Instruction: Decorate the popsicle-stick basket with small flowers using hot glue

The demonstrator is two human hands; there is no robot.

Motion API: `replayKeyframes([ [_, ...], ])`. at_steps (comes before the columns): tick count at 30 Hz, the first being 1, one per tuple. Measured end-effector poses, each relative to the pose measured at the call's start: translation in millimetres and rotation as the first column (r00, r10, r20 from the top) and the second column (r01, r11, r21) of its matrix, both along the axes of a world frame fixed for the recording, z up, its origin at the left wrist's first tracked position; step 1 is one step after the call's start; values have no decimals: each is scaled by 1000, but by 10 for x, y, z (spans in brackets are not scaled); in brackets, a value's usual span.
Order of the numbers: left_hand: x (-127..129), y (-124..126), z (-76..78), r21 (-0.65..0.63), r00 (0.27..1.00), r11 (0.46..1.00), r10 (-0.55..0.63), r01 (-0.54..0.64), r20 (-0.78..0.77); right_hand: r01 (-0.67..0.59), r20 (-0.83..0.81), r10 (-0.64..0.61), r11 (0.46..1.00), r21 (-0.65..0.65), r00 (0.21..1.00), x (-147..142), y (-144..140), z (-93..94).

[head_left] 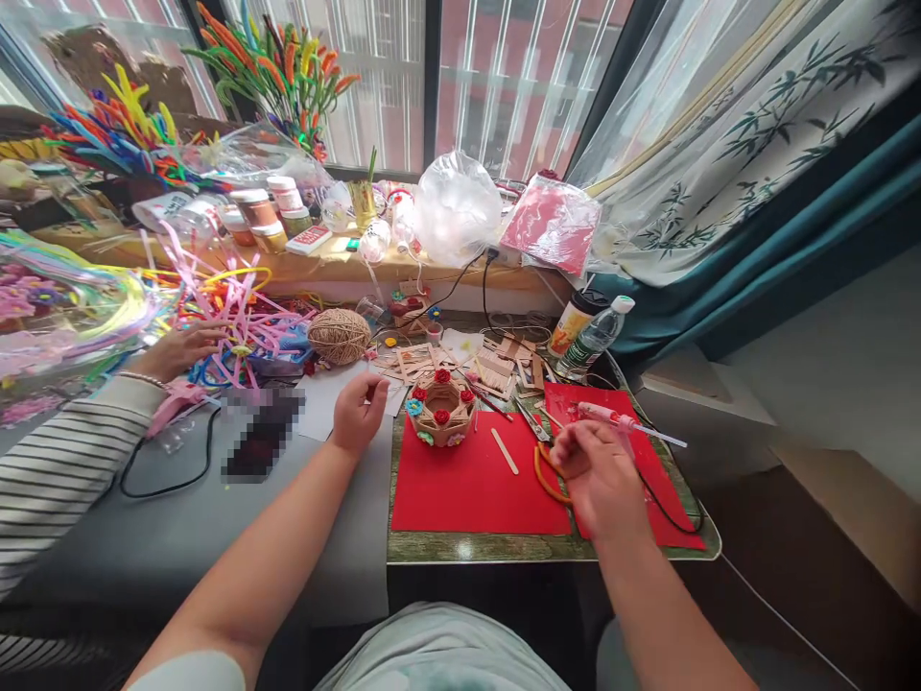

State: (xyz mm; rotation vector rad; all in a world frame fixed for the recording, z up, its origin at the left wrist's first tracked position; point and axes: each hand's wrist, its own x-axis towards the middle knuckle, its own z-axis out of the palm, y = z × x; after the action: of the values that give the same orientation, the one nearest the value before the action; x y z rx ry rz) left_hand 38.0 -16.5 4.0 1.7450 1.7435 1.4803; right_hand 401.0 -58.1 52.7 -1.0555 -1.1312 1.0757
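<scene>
My left hand rests loosely curled on the grey cover beside a white sheet, just left of a small popsicle-stick basket trimmed with red flowers; I cannot see anything in it. The basket stands on a red mat. My right hand hovers over the mat's right part, fingers bent around the orange handles of scissors. A pink glue gun lies just beyond that hand. A loose popsicle stick lies between basket and scissors.
A ball of twine and several wooden sticks lie behind the basket. Two bottles stand at the right rear. Another person's hand in a striped sleeve reaches into pipe cleaners at left. Bags and jars crowd the windowsill.
</scene>
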Motion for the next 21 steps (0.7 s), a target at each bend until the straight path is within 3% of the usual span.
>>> replayKeyframes([
  [1, 59, -127, 142, 13, 998, 998, -56, 57, -25, -154, -55, 150, 985, -80, 987, -132, -120, -95],
  [2, 135, -280, 287, 0, 972, 974, -226, 226, -72, -282, -116, 269, 953, -114, 956, -254, -252, -169],
  [3, 229, -450, 424, -52, 906, 912, -411, 408, -103, -420, -162, 402, 901, -103, 901, -361, -387, -214],
  [5, 463, -799, 630, -226, 704, 697, -707, 680, -65, -670, -148, 666, 742, 30, 731, -522, -634, -217],
  [7, 732, -1085, 689, -361, 562, 506, -825, 783, 61, -835, -46, 848, 528, 157, 528, -620, -801, -139],
  [9, 987, -1262, 595, -401, 417, 333, -898, 853, 143, -899, 35, 923, 364, 243, 383, -669, -866, -52],
  [11, 1172, -1342, 412, -458, 377, 281, -917, 843, 132, -933, 90, 953, 262, 246, 291, -666, -855, -4],
  [13, 1244, -1368, 229, -526, 423, 337, -905, 781, 48, -970, 120, 970, 192, 147, 210, -607, -820, -3],
  [15, 1201, -1383, 107, -468, 446, 406, -894, 785, -28, -982, 121, 974, 189, 19, 190, -501, -795, -26],
  [16, 1148, -1394, 74, -433, 442, 415, -896, 800, -41, -973, 123, 966, 231, -29, 226, -436, -786, -38],
  [19, 943, -1453, 49, -412, 405, 377, -914, 830, -21, -865, 242, 860, 486, -125, 449, -208, -727, -60],
  [21, 802, -1509, 58, -442, 411, 363, -912, 821, 15, -706, 431, 688, 692, -148, 584, -25, -617, -67],
])
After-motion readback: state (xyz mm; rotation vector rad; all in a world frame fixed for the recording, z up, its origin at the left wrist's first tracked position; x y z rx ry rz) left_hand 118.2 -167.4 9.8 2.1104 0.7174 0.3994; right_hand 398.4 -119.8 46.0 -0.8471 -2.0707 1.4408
